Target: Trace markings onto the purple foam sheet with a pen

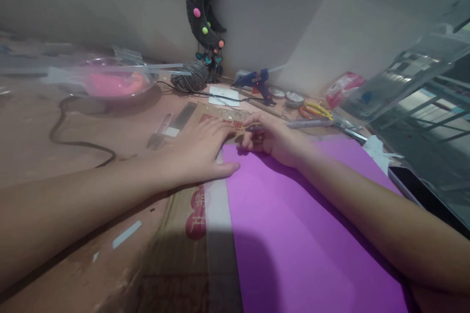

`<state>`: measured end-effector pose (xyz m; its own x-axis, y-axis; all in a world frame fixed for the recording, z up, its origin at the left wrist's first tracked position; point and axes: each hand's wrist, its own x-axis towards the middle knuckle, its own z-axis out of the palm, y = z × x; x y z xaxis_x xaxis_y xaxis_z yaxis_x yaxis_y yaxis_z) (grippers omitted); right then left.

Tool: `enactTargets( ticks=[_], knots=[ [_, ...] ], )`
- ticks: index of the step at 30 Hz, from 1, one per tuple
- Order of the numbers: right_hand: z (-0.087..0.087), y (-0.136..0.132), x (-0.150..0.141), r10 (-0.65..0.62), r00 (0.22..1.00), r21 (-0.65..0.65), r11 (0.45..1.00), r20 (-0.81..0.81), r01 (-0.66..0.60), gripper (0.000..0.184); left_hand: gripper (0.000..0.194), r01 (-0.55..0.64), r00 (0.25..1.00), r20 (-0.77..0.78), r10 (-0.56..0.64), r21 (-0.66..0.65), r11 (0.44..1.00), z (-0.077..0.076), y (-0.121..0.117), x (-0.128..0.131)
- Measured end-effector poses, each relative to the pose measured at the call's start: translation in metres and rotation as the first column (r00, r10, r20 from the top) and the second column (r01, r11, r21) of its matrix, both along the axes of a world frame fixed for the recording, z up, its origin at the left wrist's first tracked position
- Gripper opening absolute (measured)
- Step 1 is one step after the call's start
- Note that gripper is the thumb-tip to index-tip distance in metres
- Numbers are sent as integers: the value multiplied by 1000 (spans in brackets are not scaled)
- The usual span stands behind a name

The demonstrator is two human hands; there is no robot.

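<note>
A purple sheet (293, 234) lies at an angle over a printed cardboard piece (176, 244) and a pale strip. My left hand (205, 149) rests flat with fingers spread across the cardboard, its thumb on the sheet's left edge. Near the sheet's top left corner, my right hand (275, 139) has its fingers curled round a slim, pen-like stick (308, 123). Its darker end shows between thumb and fingers, and motion blur hides its exact kind. My right forearm crosses above the sheet.
Along the wall are a blue glue gun (257, 83), a grey yarn ball (190, 77), yellow-handled pliers (317, 111) and a bowl of pink material (110, 80). A phone (426, 195) lies at right. A dark cord (77, 142) runs at left. A black moon ornament (205, 14) hangs behind.
</note>
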<state>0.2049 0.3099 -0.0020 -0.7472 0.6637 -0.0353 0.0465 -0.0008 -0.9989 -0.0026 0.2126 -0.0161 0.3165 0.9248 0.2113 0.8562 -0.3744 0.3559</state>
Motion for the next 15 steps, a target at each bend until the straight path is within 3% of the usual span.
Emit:
enactTargets(
  ticks=[5, 8, 10, 12, 15],
  knots=[
    [3, -3, 1, -69, 988, -30, 997, -141, 66, 42, 73, -27, 1000, 6, 27, 3, 1000, 0, -1, 0],
    [7, 1, 5, 11, 997, -192, 981, -74, -25, 54, 80, -62, 998, -12, 62, -13, 998, -1, -3, 1],
    [6, 3, 6, 19, 997, -220, 975, -71, -34, 56, 85, -77, 997, -32, 76, -10, 997, -2, -3, 1],
    [3, 2, 4, -30, 994, -123, 992, -103, 17, 54, 89, -75, 996, -47, 75, -4, 997, -3, -3, 0],
    [0, -4, 0, -95, 988, 136, 984, -125, 112, 53, 88, -72, 996, -54, 71, -19, 997, -3, -2, 0]
  ],
)
